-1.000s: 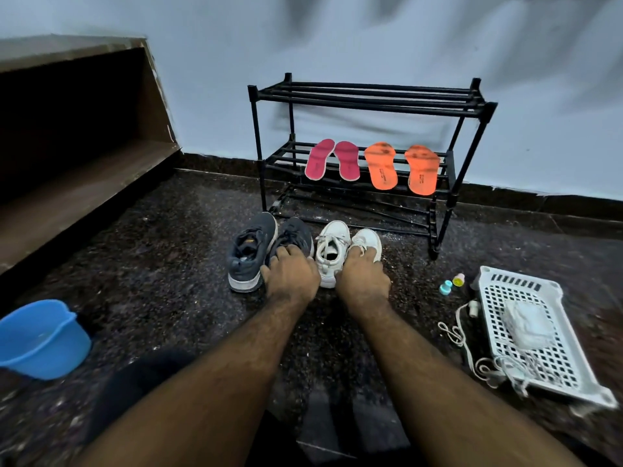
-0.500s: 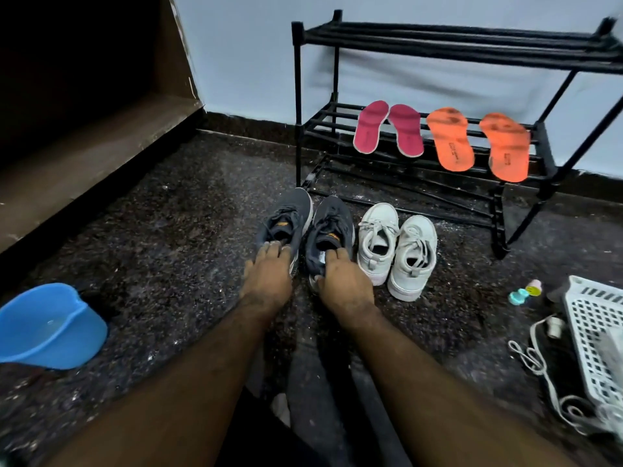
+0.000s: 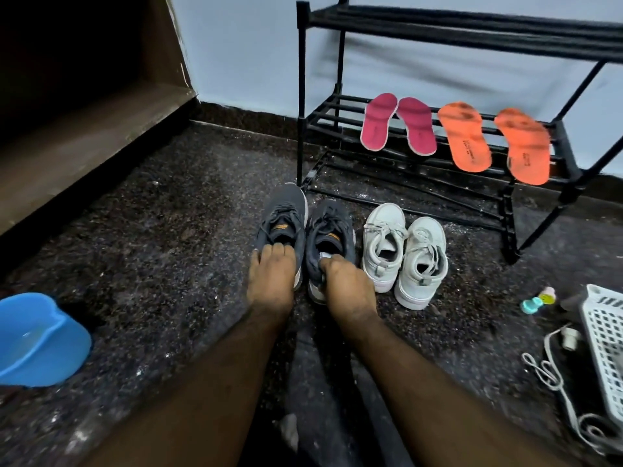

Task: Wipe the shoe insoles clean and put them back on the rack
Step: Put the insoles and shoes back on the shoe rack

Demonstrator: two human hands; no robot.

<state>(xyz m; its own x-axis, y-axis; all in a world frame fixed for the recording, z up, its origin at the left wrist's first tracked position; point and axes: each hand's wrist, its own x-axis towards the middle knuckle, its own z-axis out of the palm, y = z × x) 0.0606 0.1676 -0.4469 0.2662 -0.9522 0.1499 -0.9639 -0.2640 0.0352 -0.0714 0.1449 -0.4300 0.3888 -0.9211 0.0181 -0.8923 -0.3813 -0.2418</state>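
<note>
Two pink insoles (image 3: 377, 124) and two orange insoles (image 3: 467, 143) lie on the middle shelf of the black shoe rack (image 3: 472, 32). On the floor in front stand a pair of dark grey shoes (image 3: 286, 210) and a pair of white shoes (image 3: 421, 251). My left hand (image 3: 271, 278) grips the heel of the left grey shoe, fingers curled into its opening. My right hand (image 3: 344, 284) grips the heel of the right grey shoe (image 3: 332, 224) the same way.
A blue basin (image 3: 37, 338) with water sits at the left edge. A white plastic basket (image 3: 603, 348), a white cord (image 3: 553, 372) and small coloured bottles (image 3: 536, 301) lie at the right. A wooden step runs along the left.
My hands left the grey and white shoes they held and both shifted left onto the grey pair's heels. The camera came closer to the rack.
</note>
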